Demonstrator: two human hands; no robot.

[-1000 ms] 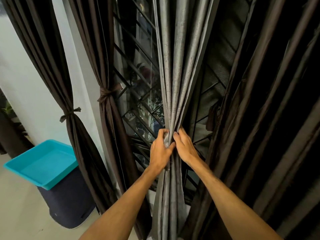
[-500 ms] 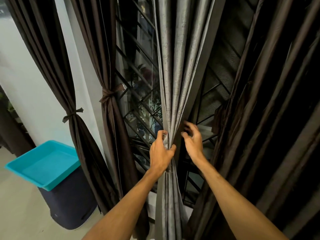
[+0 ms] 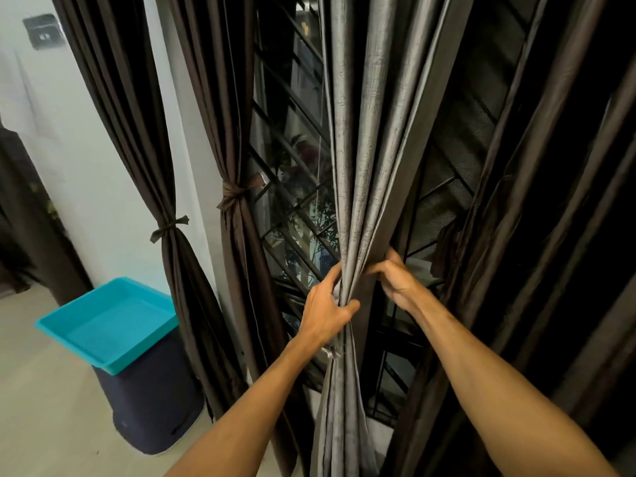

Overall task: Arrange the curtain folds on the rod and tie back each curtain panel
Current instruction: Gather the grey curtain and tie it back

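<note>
- Grey, slubbed fabric fills the middle of my view: the grey curtain panel (image 3: 364, 132) hangs in long folds in front of the window grille (image 3: 292, 98) and narrows to a tight waist at about mid-height.
- At that waist my left grip (image 3: 327, 311) is clenched round the gathered bundle, thumb across the front and fingers wrapped behind.
- A pale frayed scrap of cloth (image 3: 332, 353) pokes out just below that grip, against the panel; I cannot tell what it belongs to.
- My right grip (image 3: 395, 284) sits just beside and a little higher, fingers curled round the outer right-hand folds of the same panel, grasping them.
- Below both grips the grey folds fall loose towards the floor (image 3: 41, 407).
- To the left, a brown curtain panel (image 3: 237, 98) is cinched with a knotted brown tie-back (image 3: 237, 194).
- Further left, a second brown panel (image 3: 113, 80) is cinched lower down by a thin tie (image 3: 170, 227).
- On my right, a dark brown curtain (image 3: 550, 201) hangs ungathered, close to the camera.
- A turquoise tray (image 3: 79, 333) rests on top of a dark bin (image 3: 151, 407) near the wall, beside the second brown panel.
- High on the wall is a switch plate (image 3: 43, 31).
</note>
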